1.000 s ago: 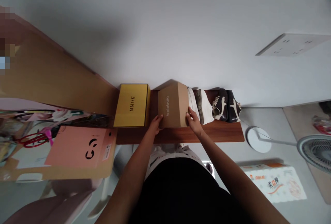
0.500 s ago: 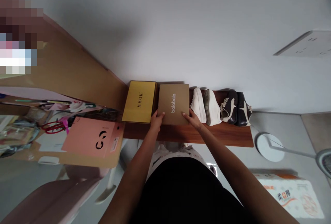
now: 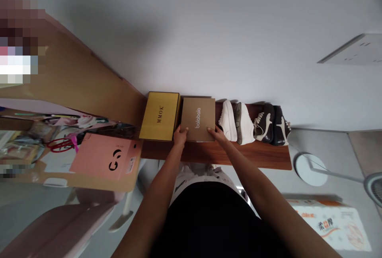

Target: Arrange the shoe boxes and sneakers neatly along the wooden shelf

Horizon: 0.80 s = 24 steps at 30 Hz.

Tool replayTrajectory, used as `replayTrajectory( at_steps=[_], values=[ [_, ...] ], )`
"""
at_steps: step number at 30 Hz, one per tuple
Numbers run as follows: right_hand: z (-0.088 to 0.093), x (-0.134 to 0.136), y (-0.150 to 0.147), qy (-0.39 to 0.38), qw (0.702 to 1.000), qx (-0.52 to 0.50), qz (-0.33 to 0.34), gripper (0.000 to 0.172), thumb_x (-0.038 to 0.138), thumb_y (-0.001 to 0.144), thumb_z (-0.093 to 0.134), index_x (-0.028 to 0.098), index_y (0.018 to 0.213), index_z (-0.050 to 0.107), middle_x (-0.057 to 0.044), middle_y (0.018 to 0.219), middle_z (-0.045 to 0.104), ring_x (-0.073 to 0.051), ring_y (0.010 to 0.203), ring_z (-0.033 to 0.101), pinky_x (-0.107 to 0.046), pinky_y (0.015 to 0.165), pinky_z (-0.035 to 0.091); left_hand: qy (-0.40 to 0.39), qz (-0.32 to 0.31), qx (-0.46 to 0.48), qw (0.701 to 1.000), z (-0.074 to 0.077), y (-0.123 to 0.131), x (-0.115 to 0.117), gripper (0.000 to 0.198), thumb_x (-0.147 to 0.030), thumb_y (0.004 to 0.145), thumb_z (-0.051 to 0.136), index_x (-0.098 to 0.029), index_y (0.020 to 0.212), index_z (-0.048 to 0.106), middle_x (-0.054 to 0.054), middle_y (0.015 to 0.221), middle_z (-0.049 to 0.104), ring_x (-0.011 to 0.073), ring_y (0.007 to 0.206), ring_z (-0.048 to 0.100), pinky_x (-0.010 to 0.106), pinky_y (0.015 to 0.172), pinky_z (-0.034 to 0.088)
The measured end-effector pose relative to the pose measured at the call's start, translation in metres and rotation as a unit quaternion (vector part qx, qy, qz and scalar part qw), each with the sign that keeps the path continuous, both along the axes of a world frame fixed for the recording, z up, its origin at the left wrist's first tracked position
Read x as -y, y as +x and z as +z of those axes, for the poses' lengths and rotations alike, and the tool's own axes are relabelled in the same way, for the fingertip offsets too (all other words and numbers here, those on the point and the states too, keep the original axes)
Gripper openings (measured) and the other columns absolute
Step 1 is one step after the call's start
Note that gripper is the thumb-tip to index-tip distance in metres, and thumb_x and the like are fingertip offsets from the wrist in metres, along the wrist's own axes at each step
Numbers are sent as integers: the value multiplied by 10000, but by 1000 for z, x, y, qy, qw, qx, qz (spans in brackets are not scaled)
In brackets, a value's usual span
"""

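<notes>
A brown shoebox (image 3: 193, 119) marked "balabala" is between my hands, over the dark reddish wooden shelf (image 3: 247, 156). My left hand (image 3: 180, 135) grips its near left corner, thumb on the lid. At the near right corner, my right hand (image 3: 217, 134) holds on the same way. Close by on the left lies a yellow shoebox (image 3: 160, 117) with "MMOK" on top. To the right stand white sneakers (image 3: 229, 121), then black-and-cream sneakers (image 3: 265, 125). The brown box's underside is hidden.
A grey-white wall (image 3: 215, 43) rises behind the shelf. On the left, a desk (image 3: 119, 186) carries a pink box (image 3: 101, 156) and red scissors (image 3: 59, 144), with a pink chair (image 3: 65, 226) below. A fan base (image 3: 312, 169) and a white package (image 3: 334, 226) are at right.
The brown shoebox, with both hands on it, has shifted slightly left and looks a little smaller, as if lower. Its gap to the white sneakers has widened.
</notes>
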State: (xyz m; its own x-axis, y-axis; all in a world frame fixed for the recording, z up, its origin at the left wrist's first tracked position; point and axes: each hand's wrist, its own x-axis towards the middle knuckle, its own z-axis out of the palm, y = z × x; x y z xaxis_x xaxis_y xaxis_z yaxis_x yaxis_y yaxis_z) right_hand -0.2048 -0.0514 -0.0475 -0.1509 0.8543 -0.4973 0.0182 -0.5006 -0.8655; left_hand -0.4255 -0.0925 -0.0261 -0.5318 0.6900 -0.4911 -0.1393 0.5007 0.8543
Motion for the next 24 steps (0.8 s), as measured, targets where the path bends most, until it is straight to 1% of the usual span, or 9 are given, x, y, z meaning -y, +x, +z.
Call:
replayTrajectory(
  at_steps=[5, 8, 10, 12, 15, 17, 18, 21, 24],
  values=[
    [-7, -1, 0, -12, 1000, 12, -10, 751, 609, 673, 803, 177, 1273, 673, -119, 1232, 750, -306, 1219, 666, -508, 1112, 484, -22, -12, -21, 999, -1, 2, -3, 600, -318, 752, 847, -265, 1327, 681, 80, 1256, 748, 259, 1258, 654, 427, 1131, 456],
    [-9, -2, -1, -12, 999, 30, -5, 742, 618, 689, 785, 198, 1288, 663, -94, 1246, 749, -295, 1224, 664, -510, 1113, 479, -15, -12, -23, 1000, 1, 3, -4, 580, -318, 760, 841, -263, 1315, 682, 92, 1278, 737, 259, 1257, 656, 425, 1136, 445],
    [-6, -3, -4, -9, 999, 45, -2, 719, 611, 703, 781, 207, 1287, 665, -81, 1240, 753, -291, 1220, 666, -512, 1113, 477, -7, -11, -26, 1000, 5, 4, -4, 559, -298, 772, 829, -242, 1308, 683, 117, 1308, 719, 278, 1279, 642, 430, 1156, 420],
    [0, -1, -6, -2, 998, 60, 0, 680, 601, 731, 771, 199, 1272, 679, -89, 1225, 758, -294, 1217, 669, -505, 1120, 472, -27, -11, -53, 998, 11, 6, -4, 583, -275, 779, 817, -205, 1335, 659, 161, 1379, 672, 313, 1363, 577, 439, 1197, 364],
    [12, 5, 3, 18, 997, 80, -6, 649, 588, 752, 776, 185, 1257, 705, -119, 1248, 747, -311, 1250, 654, -500, 1144, 455, -51, -18, -136, 989, 23, 16, 0, 674, -276, 795, 791, -149, 1421, 577, 228, 1526, 530, 358, 1503, 403, 466, 1264, 231],
    [19, 11, 21, 34, 995, 90, -20, 657, 595, 742, 792, 187, 1251, 716, -131, 1285, 732, -321, 1265, 646, -503, 1144, 460, -15, -46, -190, 981, 32, 31, 4, 704, -299, 828, 755, -140, 1471, 520, 231, 1595, 442, 352, 1547, 319, 477, 1285, 164],
    [22, 14, 33, 42, 994, 93, -29, 662, 606, 739, 794, 185, 1244, 720, -135, 1291, 730, -322, 1258, 652, -503, 1134, 472, 11, -72, -210, 975, 36, 41, 5, 697, -313, 852, 727, -148, 1490, 497, 217, 1611, 424, 338, 1554, 308, 480, 1288, 161],
    [29, 21, 79, 60, 992, 103, -50, 682, 656, 744, 772, 166, 1216, 726, -148, 1256, 744, -313, 1190, 690, -492, 1077, 524, 71, -168, -229, 956, 42, 79, 6, 619, -338, 922, 638, -182, 1501, 481, 165, 1591, 473, 290, 1527, 368, 471, 1276, 233],
    [32, 24, 126, 74, 984, 145, -76, 685, 675, 746, 759, 151, 1186, 728, -162, 1201, 760, -309, 1125, 716, -482, 1026, 558, 92, -252, -182, 946, 38, 120, 1, 546, -329, 945, 603, -189, 1466, 520, 155, 1523, 551, 275, 1453, 478, 466, 1237, 330]
  ],
)
